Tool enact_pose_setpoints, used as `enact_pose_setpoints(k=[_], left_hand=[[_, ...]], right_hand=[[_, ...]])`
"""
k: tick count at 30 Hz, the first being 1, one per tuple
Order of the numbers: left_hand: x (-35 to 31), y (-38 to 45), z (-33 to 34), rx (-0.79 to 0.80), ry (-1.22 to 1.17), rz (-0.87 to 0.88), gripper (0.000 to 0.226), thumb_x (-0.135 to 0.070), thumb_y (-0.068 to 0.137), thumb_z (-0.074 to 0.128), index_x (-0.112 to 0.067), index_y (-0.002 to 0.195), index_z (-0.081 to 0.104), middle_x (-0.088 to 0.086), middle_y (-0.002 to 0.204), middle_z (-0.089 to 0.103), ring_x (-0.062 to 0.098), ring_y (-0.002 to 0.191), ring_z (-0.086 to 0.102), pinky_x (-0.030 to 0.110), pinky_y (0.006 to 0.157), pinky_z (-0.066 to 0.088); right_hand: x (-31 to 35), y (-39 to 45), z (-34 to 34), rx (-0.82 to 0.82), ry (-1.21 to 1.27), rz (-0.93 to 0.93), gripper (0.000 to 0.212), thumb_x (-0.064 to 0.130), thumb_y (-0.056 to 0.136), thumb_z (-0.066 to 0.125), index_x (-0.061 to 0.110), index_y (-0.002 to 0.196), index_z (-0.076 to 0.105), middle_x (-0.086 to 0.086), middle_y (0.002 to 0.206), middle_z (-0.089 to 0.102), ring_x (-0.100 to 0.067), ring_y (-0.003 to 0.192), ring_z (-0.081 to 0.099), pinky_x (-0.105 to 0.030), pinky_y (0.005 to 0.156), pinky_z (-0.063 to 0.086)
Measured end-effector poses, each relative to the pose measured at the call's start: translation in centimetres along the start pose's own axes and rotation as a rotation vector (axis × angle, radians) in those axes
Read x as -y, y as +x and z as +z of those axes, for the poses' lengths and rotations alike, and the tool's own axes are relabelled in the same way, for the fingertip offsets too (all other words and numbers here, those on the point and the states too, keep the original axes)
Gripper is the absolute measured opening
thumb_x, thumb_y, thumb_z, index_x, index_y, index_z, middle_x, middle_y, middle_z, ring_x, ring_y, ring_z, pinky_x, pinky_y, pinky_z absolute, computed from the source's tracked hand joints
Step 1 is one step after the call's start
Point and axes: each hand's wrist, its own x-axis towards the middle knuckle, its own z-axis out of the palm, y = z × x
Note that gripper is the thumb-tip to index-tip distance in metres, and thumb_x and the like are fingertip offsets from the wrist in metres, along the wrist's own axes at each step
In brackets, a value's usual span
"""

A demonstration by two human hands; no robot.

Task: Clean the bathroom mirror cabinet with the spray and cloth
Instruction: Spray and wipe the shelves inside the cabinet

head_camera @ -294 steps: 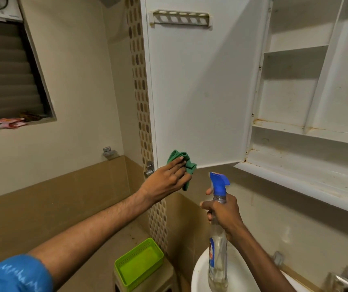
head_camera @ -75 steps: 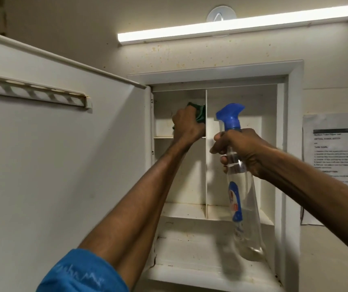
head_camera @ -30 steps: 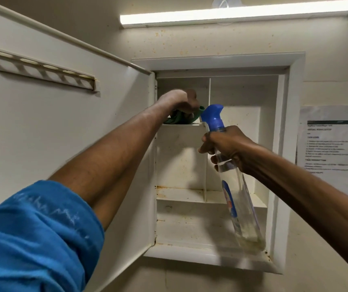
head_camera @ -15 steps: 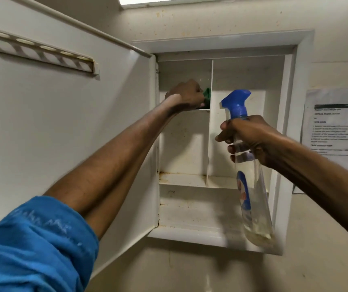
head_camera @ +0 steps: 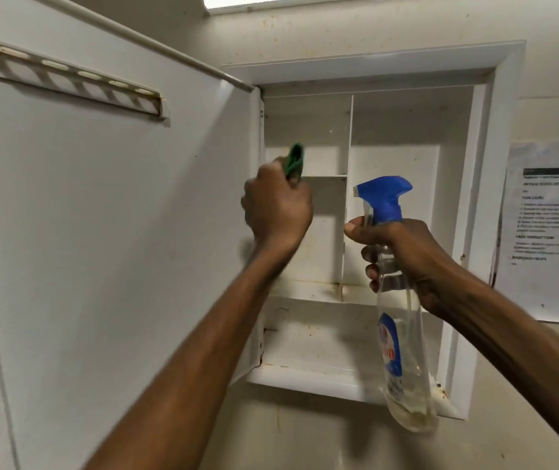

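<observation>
Mirror cabinet [head_camera: 369,76], wall-mounted straight ahead, with door [head_camera: 102,249] swung wide to the left and white compartments bare inside. Brownish staining along the lower shelf [head_camera: 312,288] and the bottom ledge.

Raised before the upper left compartment: green cloth [head_camera: 294,162], bunched, poking out of the top of the left hand [head_camera: 276,208], fingers curled tight round it. Somewhat blurred, so no telling whether touching the shelf edge.

Gripped in the right hand [head_camera: 413,252]: spray bottle [head_camera: 403,351], clear, with a blue trigger head and little liquid left at the bottom, hanging just in front of the right compartment. Fingers wrapped round the neck, none visibly on the trigger.

Probably soft and light, that cloth; best wadded in the palm for pressure into corners. Likely light too, the bottle, smooth and perhaps slippery when wet, so best held at the narrow neck under the trigger. Rigid and fixed, the cabinet, yet thin in its dividers and free-swinging at the door: worth steadying while wiping.

Taped to the wall at right, a printed notice [head_camera: 549,232].
</observation>
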Motion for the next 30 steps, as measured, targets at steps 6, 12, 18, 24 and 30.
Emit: enact_pose_setpoints(k=[6, 12, 18, 24, 30], left_hand=[[2.6, -4.9, 1.8, -0.044, -0.701, -0.894, 0.021, -0.014, 0.093, 0.052, -0.018, 0.072, 0.051, -0.006, 0.075, 0.052, 0.022, 0.082, 0.058, 0.030, 0.075, 0.052], [1.6, -3.7, 4.0, -0.125, -0.861, -0.889, 0.017, -0.018, 0.095, 0.050, -0.017, 0.082, 0.062, -0.001, 0.080, 0.061, 0.018, 0.079, 0.058, 0.031, 0.071, 0.051], [1.1, -0.1, 5.0, -0.156, -0.954, -0.876, 0.027, -0.017, 0.095, 0.050, -0.011, 0.120, 0.061, 0.006, 0.108, 0.066, 0.024, 0.102, 0.062, 0.039, 0.093, 0.051], [3.1, -0.3, 6.8, -0.158, -0.598, -0.453, 0.033, -0.002, 0.090, 0.050, -0.010, 0.119, 0.061, -0.002, 0.106, 0.066, 0.019, 0.102, 0.061, 0.020, 0.078, 0.042], [6.1, -0.6, 9.1, -0.064, -0.187, -0.131, 0.056, 0.010, 0.085, 0.050, -0.007, 0.139, 0.043, 0.012, 0.138, 0.051, 0.025, 0.125, 0.050, 0.026, 0.103, 0.039]], right_hand=[[0.0, 0.0, 1.0, 0.006, -0.013, 0.052, 0.014, 0.012, 0.079, 0.073, 0.012, 0.092, 0.068, -0.003, 0.062, 0.057, -0.015, 0.045, 0.054, -0.027, 0.047, 0.052], [0.8, 1.1, 2.7, 0.081, -0.139, 0.031, 0.025, 0.008, 0.079, 0.073, 0.019, 0.100, 0.069, -0.005, 0.068, 0.058, -0.018, 0.050, 0.057, -0.032, 0.053, 0.054], [1.9, 3.7, 4.4, 0.059, -0.254, 0.015, 0.024, 0.003, 0.074, 0.067, 0.005, 0.097, 0.061, -0.008, 0.071, 0.056, -0.021, 0.056, 0.057, -0.034, 0.057, 0.055], [1.2, 5.3, 5.1, 0.019, -0.318, 0.050, 0.034, 0.004, 0.072, 0.070, 0.003, 0.105, 0.060, -0.009, 0.074, 0.059, -0.022, 0.061, 0.060, -0.034, 0.059, 0.055], [0.0, 5.8, 5.0, -0.048, -0.273, 0.070, 0.031, 0.001, 0.070, 0.071, 0.004, 0.099, 0.061, -0.010, 0.072, 0.060, -0.023, 0.061, 0.060, -0.043, 0.068, 0.060]])
